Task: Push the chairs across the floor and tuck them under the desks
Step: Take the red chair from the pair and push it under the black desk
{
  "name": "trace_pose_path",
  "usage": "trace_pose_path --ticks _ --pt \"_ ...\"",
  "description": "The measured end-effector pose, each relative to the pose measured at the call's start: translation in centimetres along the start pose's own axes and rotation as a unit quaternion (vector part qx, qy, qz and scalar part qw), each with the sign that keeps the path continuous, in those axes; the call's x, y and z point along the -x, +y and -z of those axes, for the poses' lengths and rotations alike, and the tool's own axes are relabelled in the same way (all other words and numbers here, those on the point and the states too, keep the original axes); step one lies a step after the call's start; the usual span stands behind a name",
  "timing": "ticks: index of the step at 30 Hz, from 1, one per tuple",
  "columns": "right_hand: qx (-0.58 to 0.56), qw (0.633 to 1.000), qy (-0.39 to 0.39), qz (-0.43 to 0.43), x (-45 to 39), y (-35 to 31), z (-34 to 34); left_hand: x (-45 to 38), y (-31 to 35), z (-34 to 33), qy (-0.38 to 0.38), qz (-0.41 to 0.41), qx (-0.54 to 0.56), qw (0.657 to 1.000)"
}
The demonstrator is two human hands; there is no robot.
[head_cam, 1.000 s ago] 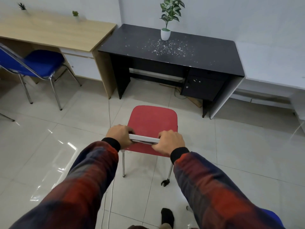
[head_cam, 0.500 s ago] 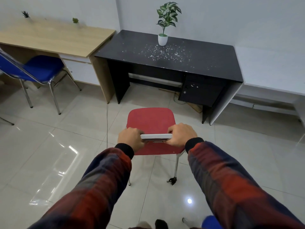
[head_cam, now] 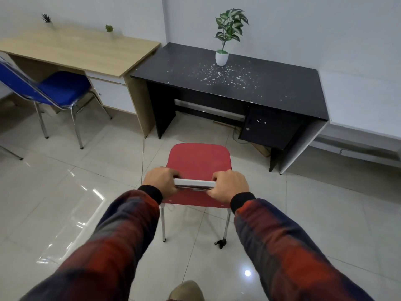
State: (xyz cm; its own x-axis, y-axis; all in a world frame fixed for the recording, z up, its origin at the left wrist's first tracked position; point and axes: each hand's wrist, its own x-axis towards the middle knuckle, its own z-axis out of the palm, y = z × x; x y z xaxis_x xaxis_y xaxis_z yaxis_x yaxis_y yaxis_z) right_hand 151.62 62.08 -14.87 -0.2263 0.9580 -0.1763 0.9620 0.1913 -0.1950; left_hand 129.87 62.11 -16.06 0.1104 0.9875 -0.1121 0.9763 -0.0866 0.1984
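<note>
Red chair (head_cam: 198,164) now nearer black desk (head_cam: 271,88) at 12 o'clock; left hand (head_cam: 159,181) and right hand (head_cam: 231,185) clamp its white backrest rail (head_cam: 193,183), fingers curled.

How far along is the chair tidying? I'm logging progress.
Done: nothing; no chair is fully under a desk. In hand: the left hand and right hand grip the red chair's backrest, and it stands short of the black desk. Left: tuck it in, then the blue chair, only partly under the wooden desk.
</note>
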Motion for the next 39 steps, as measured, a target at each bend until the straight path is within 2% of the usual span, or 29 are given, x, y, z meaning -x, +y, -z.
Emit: trace_pose_path --ticks 7,11,16,19,29,39 --pt "0.007 1.000 0.005 0.015 -2.7 -1.2 0.4 -1.9 -1.6 1.6 -0.001 0.019 0.003 1.000" --pt "0.001 1.000 0.002 0.015 -4.0 1.0 1.7 -3.0 0.8 1.6 0.028 0.023 0.000 0.999" --pt "0.015 1.000 -0.018 0.007 -3.2 4.4 1.0 -2.2 3.4 -1.2 0.026 0.002 -0.010 1.000" --pt "0.016 1.000 -0.003 -0.002 -2.7 4.5 0.2 -1.9 3.3 -1.6 0.028 -0.014 -0.009 0.999" --pt "-0.005 0.999 -0.008 -0.038 -5.0 -2.1 -0.9 -4.3 -3.2 0.4 0.007 -0.002 0.008 1.000" --pt "-0.010 1.000 0.002 -0.026 -6.9 -8.1 -1.2 -6.4 -9.4 2.5 -0.006 0.003 -0.001 1.000"
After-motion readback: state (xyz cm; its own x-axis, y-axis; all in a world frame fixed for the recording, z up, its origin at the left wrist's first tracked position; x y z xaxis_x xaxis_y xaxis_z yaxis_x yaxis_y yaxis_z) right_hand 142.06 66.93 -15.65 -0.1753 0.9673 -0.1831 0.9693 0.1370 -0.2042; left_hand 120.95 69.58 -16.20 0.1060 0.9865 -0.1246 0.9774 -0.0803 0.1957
